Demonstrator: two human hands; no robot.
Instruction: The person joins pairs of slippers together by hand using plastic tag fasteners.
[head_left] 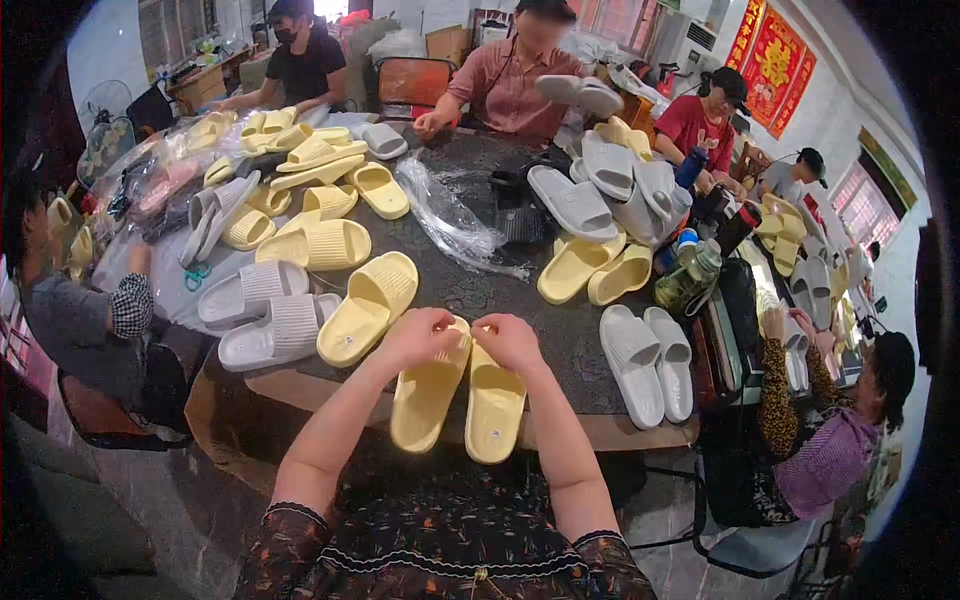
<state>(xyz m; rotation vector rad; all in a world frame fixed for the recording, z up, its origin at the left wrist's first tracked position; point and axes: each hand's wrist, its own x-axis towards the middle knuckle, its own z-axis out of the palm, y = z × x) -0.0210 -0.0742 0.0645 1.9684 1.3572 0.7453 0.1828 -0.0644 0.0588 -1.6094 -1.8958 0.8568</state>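
Fingers (441, 327) of the left hand (413, 341) are bent and pinching the ribbed strap of a pale-yellow, smooth moulded slide slipper (420, 405); those of the right hand (513, 342) grasp its pale-yellow moulded mate (494, 402) at the strap. Both slippers sit side by side at the middle of the near edge of the dark, patterned table (565, 345), heels toward the person. Inside the mate's heel is a small pale sticker (497, 434), its print too tiny to read. Left of the left hand lies another yellow slipper with a finely grooved strap (384, 285) and a similar sticker, beside two light-grey ribbed slippers (285, 328) near the left edge. A light-grey ribbed pair (636, 362) stands by the near right corner. Crumpled clear plastic film (450, 222) lies mid-table; a squat, translucent green bottle (692, 275) stands near the right edge. Red wall hangings (775, 65) carry gold characters.
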